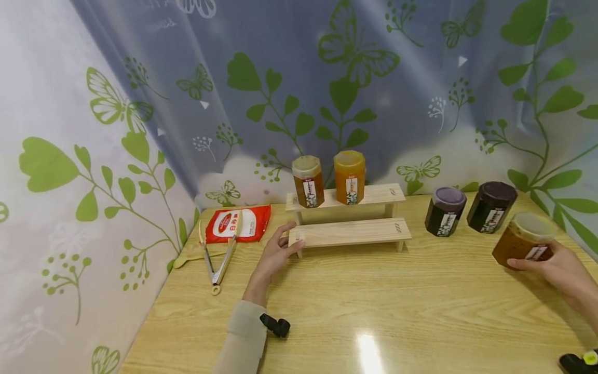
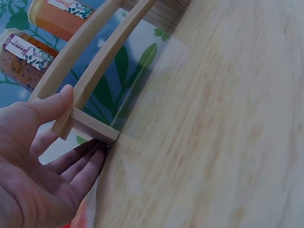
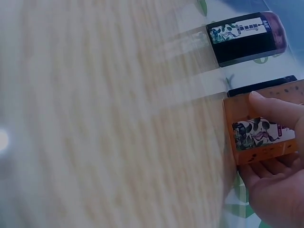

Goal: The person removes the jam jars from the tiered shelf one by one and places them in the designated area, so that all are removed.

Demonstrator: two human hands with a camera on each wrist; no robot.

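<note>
Gripping well: the right hand [image 1: 558,270], lower right of the head view, curls thumb and fingers round the amber glass jar with the pale lid [image 1: 525,240]; a hold low on its sides should keep it upright.
Left hand [image 1: 275,252]: fingers nearly straight, steadying the pale two-step wooden rack [image 1: 350,231] at its left end.
Far: two orange jars [image 1: 329,179] on the top step.

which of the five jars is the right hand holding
The amber jar at the table's right edge, gripped by the right hand. The two dark jars stand free behind it; two others sit on the wooden shelf.
</note>
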